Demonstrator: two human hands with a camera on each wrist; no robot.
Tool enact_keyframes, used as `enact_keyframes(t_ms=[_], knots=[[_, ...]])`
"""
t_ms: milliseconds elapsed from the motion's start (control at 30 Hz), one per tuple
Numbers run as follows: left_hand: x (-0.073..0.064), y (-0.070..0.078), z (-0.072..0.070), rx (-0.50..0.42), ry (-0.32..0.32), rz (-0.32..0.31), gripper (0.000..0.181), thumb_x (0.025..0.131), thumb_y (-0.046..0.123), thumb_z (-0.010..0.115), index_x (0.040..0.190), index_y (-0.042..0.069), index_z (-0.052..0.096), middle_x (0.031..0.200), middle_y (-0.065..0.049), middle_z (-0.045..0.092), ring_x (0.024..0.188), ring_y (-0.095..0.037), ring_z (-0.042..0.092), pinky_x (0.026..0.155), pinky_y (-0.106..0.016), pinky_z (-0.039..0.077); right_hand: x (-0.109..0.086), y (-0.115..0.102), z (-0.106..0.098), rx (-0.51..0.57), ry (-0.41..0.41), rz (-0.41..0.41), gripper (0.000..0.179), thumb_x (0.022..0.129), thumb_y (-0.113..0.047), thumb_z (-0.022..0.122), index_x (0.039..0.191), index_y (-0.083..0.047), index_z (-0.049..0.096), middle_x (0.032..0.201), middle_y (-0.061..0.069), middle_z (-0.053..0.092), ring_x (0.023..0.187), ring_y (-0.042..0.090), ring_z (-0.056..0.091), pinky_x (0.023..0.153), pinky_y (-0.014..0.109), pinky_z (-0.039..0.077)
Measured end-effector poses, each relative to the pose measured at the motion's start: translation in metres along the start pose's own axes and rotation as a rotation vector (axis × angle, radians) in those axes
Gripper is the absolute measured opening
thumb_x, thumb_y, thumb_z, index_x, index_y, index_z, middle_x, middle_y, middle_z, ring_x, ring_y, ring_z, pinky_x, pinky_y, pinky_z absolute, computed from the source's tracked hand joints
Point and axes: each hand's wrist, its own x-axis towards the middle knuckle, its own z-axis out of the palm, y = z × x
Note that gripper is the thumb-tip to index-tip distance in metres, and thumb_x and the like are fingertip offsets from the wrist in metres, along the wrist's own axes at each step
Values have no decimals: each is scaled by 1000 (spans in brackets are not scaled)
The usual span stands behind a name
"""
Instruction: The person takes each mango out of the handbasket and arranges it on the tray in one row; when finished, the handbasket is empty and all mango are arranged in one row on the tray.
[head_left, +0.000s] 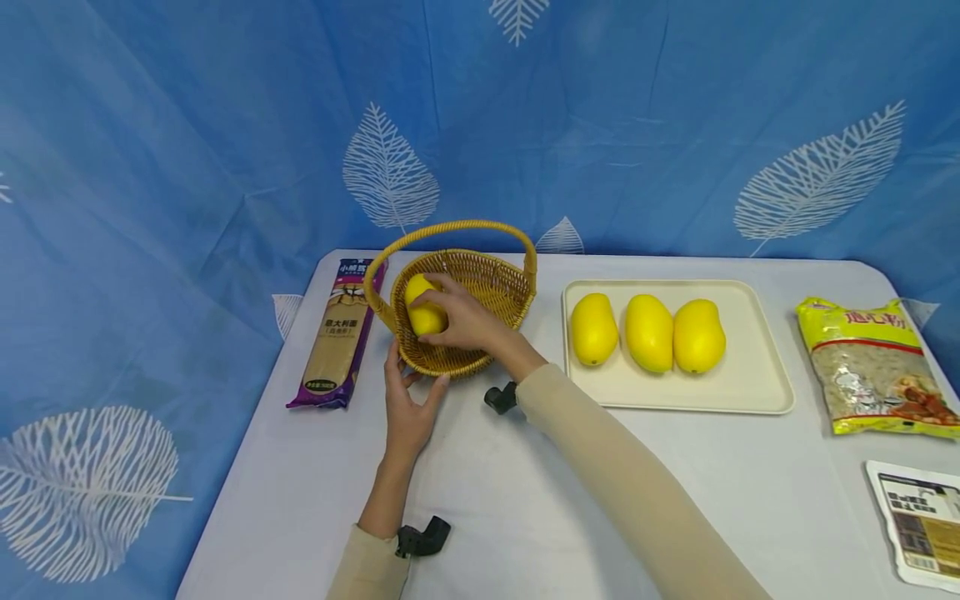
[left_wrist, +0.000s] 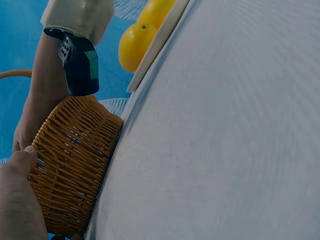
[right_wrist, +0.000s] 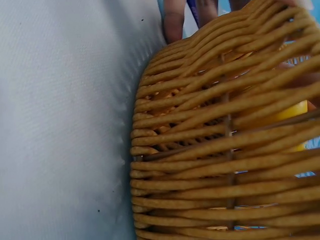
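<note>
A yellow mango [head_left: 427,319] is inside the oval wicker basket [head_left: 491,279], toward its left side. My right hand [head_left: 468,319] reaches over the basket's near rim and grips this mango, its fingers covering part of the fruit. My left hand [head_left: 408,408] holds the basket's near left side. In the left wrist view, the left thumb [left_wrist: 22,161] presses at the rim of the basket [left_wrist: 75,160]. The right wrist view looks closely at the woven wall [right_wrist: 200,145], with a bit of yellow showing through its gaps.
To the right, a cream tray [head_left: 750,350] bears three more mangoes [head_left: 648,333]. A purple noodle packet [head_left: 337,333] lies left of the basket. At the far right are a yellow-edged food bag [head_left: 877,367] and a white packet [head_left: 918,525]. The basket's handle [head_left: 450,227] arches up behind.
</note>
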Motion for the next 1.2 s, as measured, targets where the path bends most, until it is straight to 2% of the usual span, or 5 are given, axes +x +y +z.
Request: enact_keyframes(t_ms=[267,567,767,967,1200], knots=[[0,1,0,6,-2,-14,86,92,8,68,154,-3,10,157,-26,20,135,-44,37,105,-59,41,-14,-7,-7,10,59,-58,47,83,-31,78,127,-19,64,159,6,27,143,28,34,110,42,43],[0,3,0,0,9,-4,86,91,7,68,154,-4,11,154,-28,23,134,-43,38,102,-60,42,-35,-14,-16,14,131,-180,45,82,-28,79,124,-17,66,157,9,30,142,29,36,108,41,45],[-1,3,0,1,8,-6,85,91,7,68,154,-4,11,154,-29,24,134,-44,38,102,-60,42,-51,-14,-23,8,168,-204,46,80,-28,80,123,-17,66,157,10,31,143,29,34,109,43,44],[-2,2,1,17,10,18,85,91,7,68,154,-5,12,151,-34,26,131,-50,38,100,-62,42,-69,-13,-29,-7,189,-234,46,80,-28,80,122,-17,66,157,10,32,144,28,32,112,45,40],[-1,1,1,20,15,34,85,91,7,68,153,-5,12,150,-35,27,130,-51,39,98,-62,43,-88,-13,-36,-17,235,-269,46,80,-27,80,122,-17,66,158,11,31,145,30,32,111,45,42]])
